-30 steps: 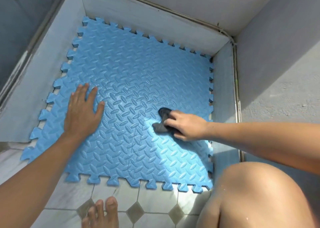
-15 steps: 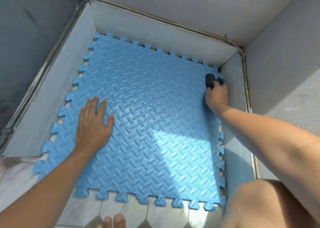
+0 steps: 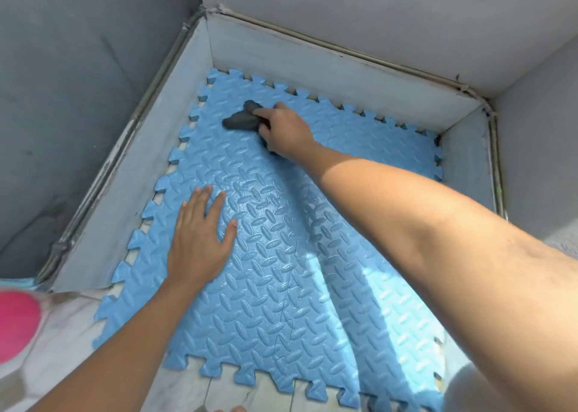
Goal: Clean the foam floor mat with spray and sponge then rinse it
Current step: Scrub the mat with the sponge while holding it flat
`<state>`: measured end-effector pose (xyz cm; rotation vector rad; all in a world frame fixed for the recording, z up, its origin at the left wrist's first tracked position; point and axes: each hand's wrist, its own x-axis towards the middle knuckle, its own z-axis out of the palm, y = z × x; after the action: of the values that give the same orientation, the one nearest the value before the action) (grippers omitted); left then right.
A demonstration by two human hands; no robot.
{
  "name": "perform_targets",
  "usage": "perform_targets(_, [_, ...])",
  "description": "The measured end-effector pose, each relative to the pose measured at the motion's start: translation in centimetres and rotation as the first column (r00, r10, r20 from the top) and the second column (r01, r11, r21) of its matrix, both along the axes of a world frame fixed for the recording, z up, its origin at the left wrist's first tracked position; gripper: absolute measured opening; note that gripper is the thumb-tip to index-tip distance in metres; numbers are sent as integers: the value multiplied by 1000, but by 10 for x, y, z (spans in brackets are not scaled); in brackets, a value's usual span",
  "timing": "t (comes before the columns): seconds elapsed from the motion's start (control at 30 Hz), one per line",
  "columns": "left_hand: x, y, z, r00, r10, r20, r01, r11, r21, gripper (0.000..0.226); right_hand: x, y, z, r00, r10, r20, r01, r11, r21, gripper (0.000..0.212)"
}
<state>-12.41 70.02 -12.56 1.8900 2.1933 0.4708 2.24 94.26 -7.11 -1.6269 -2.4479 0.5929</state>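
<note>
Both hands on mat (image 3: pixel 312 255): left (image 3: pixel 200 239) flat, right (image 3: pixel 286 128) gripping sponge (image 3: pixel 240 119).

We see grey plastered walls (image 3: pixel 78 98) closing in a corner on three sides, the left one streaked with darker marks. Along their foot runs a low white skirting (image 3: pixel 312 67), scuffed and chipped, with a thin pipe (image 3: pixel 341 51) lying along its top edge. At the near side we find pale floor tiles (image 3: pixel 269 400), and a blurred pink object (image 3: pixel 15 324) sits at the left edge
</note>
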Motion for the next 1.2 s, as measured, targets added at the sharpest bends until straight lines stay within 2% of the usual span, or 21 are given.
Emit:
perform_targets(0.07, [0,0,-1,1000,-3,2,3,1000,0,61,53,34,5,983,-177,47,177,984,6,45])
perform_targets(0.13, [-1,0,-2,1000,-1,-2,1,1000,2,61,121,55,7,921,-378,94,378,926,10,40])
perform_targets(0.3, [1,1,1,1000,6,-5,-6,1000,1,60,272,15,1,730,-655,194,656,752,71,38])
perform_targets(0.4, [1,0,2,1000,1,-11,-1,1000,-13,61,292,-5,-7,647,-725,236,730,678,80,34])
perform_targets(0.47, [0,1,2,1000,-5,-9,4,1000,-23,61,263,-12,-11,656,-722,220,725,684,82,36])
perform_targets(0.57, [-4,0,1,998,-37,53,39,998,-40,60,183,-33,-7,801,-586,118,582,810,70,38])
perform_targets(0.63, [-12,-4,4,990,-54,131,62,996,-57,60,129,-54,-1,924,-378,54,376,925,48,44])
perform_targets(0.7, [-27,-19,6,990,-24,142,37,995,-92,59,88,-82,1,996,-82,46,81,997,14,48])
perform_targets(0.73, [-37,-33,6,994,1,111,8,997,-83,60,74,-97,0,993,97,61,-98,995,7,48])
perform_targets(0.8, [-58,-61,5,998,28,50,-27,999,-21,65,61,-115,-4,921,374,105,-377,926,4,45])
perform_targets(0.87, [-73,-80,1,1000,-5,15,5,1000,18,64,65,-104,-8,893,436,107,-443,895,51,42])
perform_targets(0.93, [-77,-81,-3,1000,-9,-4,9,1000,20,63,73,-72,-8,953,281,111,-293,949,114,42])
perform_targets(1.0, [-75,-80,-4,1000,3,-21,-3,1000,2,62,87,-30,-7,994,18,104,-33,988,148,41])
perform_targets(1.1, [-75,-83,-5,1000,2,-27,-2,1000,14,60,101,17,-7,936,-347,59,338,933,126,42])
perform_targets(1.13, [-75,-83,-3,1000,6,-21,-5,1000,19,59,96,21,-9,919,-390,47,384,917,109,42])
perform_targets(1.2, [-74,-82,0,1000,22,-8,-22,1000,16,58,67,14,-12,930,-366,31,362,928,86,42])
